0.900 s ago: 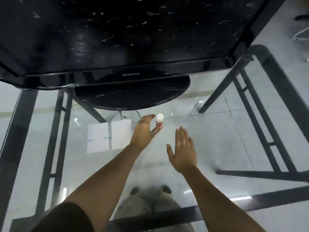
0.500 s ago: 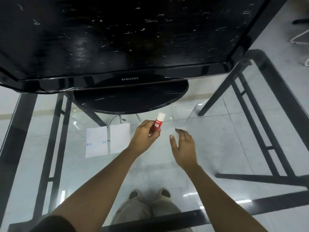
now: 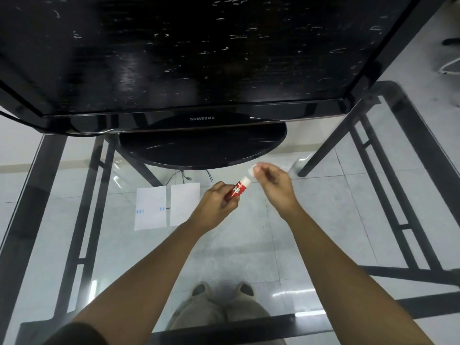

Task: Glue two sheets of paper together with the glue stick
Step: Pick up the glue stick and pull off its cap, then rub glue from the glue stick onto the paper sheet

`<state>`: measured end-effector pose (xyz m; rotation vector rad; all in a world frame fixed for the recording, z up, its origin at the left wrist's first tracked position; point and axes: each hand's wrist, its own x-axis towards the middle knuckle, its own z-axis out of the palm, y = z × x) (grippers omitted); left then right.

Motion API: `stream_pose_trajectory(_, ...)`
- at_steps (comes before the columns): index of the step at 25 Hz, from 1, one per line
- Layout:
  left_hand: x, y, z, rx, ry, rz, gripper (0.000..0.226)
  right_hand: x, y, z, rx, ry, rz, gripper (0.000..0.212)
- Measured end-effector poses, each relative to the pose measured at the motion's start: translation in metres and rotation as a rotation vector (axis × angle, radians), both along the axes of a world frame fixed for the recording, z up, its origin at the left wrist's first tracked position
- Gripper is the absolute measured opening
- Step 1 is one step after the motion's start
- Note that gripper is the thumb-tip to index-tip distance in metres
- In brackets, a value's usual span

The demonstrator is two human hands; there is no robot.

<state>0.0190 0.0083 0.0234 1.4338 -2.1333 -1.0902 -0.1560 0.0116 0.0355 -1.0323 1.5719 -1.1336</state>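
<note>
My left hand (image 3: 217,204) grips the red body of the glue stick (image 3: 236,190), tilted up to the right above the glass table. My right hand (image 3: 275,185) pinches the white cap (image 3: 252,171) at the stick's upper end; the cap looks slightly separated from the body. Two white sheets of paper lie side by side on the glass left of my hands: the left sheet (image 3: 150,207) with small blue marks, the right sheet (image 3: 184,204) plain, its lower right corner hidden by my left wrist.
A large black Samsung monitor (image 3: 199,58) stands at the back on a round black base (image 3: 202,150), just beyond my hands. The glass tabletop (image 3: 249,245) shows black frame bars, the tiled floor and my shoes below.
My left hand lifted the glue stick off the glass and tilted it. My right hand rose from flat on the table and closed its fingers on the cap.
</note>
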Motion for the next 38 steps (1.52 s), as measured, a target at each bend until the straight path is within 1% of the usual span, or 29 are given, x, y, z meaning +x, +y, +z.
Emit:
stream_pose_trajectory(1,0.004,0.003,-0.003,0.012,-0.012,0.0,0.021,-0.003,-0.004,0.001,-0.018,0.001,-0.038,0.013)
stream_pose_trajectory(2,0.009,0.008,-0.006,0.026,-0.022,0.01,0.021,-0.005,-0.007,0.001,-0.032,0.054,-0.048,0.014)
stream_pose_trajectory(5,0.019,0.016,-0.01,0.039,-0.01,0.073,0.02,-0.006,-0.007,-0.012,-0.025,0.383,0.065,0.025)
stream_pose_trajectory(7,0.02,0.016,-0.007,0.032,0.021,0.105,0.02,-0.004,0.0,-0.027,0.003,0.525,0.127,0.032)
stream_pose_trajectory(10,0.021,0.015,-0.001,0.013,0.072,0.102,0.019,-0.004,0.006,-0.043,0.059,0.65,0.154,0.035)
stream_pose_trajectory(12,0.023,0.015,0.003,-0.001,0.09,0.101,0.019,-0.004,0.007,-0.049,0.08,0.685,0.171,0.038)
stream_pose_trajectory(13,0.024,0.016,0.004,-0.007,0.095,0.102,0.019,-0.004,0.009,-0.05,0.089,0.68,0.176,0.044)
stream_pose_trajectory(15,0.025,0.016,0.008,-0.008,0.106,0.108,0.02,-0.005,0.011,-0.044,0.11,0.63,0.168,0.061)
stream_pose_trajectory(16,0.025,0.016,0.011,-0.003,0.114,0.108,0.021,-0.006,0.012,-0.039,0.107,0.605,0.153,0.065)
stream_pose_trajectory(17,0.025,0.016,0.013,0.0,0.127,0.106,0.023,-0.006,0.013,-0.032,0.077,0.595,0.131,0.063)
stream_pose_trajectory(19,0.026,0.017,0.02,0.024,0.192,0.135,0.032,-0.001,0.019,-0.015,-0.021,0.567,0.08,0.047)
stream_pose_trajectory(21,0.029,0.018,0.028,0.088,0.327,0.22,0.039,0.012,0.03,0.005,-0.036,0.404,0.064,0.037)
stream_pose_trajectory(23,0.031,0.023,0.035,0.104,0.413,0.275,0.036,0.029,0.04,0.02,0.028,0.183,0.112,0.039)
stream_pose_trajectory(25,0.033,0.028,0.04,0.07,0.416,0.253,0.035,0.044,0.046,0.028,0.053,0.029,0.134,0.031)
stream_pose_trajectory(26,0.033,0.03,0.043,0.06,0.412,0.233,0.035,0.05,0.046,0.031,0.056,-0.032,0.121,0.025)
stream_pose_trajectory(27,0.034,0.032,0.047,0.058,0.416,0.22,0.034,0.054,0.046,0.035,0.056,-0.08,0.094,0.024)
stream_pose_trajectory(29,0.039,0.035,0.05,0.088,0.471,0.239,0.033,0.061,0.046,0.041,0.056,-0.152,0.031,0.029)
stream_pose_trajectory(31,0.044,0.041,0.052,0.171,0.544,0.296,0.039,0.064,0.046,0.046,0.06,-0.209,-0.005,0.028)
stream_pose_trajectory(32,0.047,0.045,0.051,0.18,0.563,0.304,0.039,0.066,0.047,0.049,0.064,-0.219,-0.008,0.026)
stream_pose_trajectory(35,0.053,0.054,0.052,0.015,0.509,0.315,0.026,0.075,0.049,0.056,0.062,-0.25,0.007,0.023)
stream_pose_trajectory(36,0.055,0.055,0.054,-0.009,0.53,0.332,0.021,0.079,0.05,0.057,0.057,-0.268,0.015,0.026)
stream_pose_trajectory(38,0.06,0.053,0.057,0.023,0.625,0.342,0.018,0.082,0.051,0.06,0.039,-0.278,0.033,0.032)
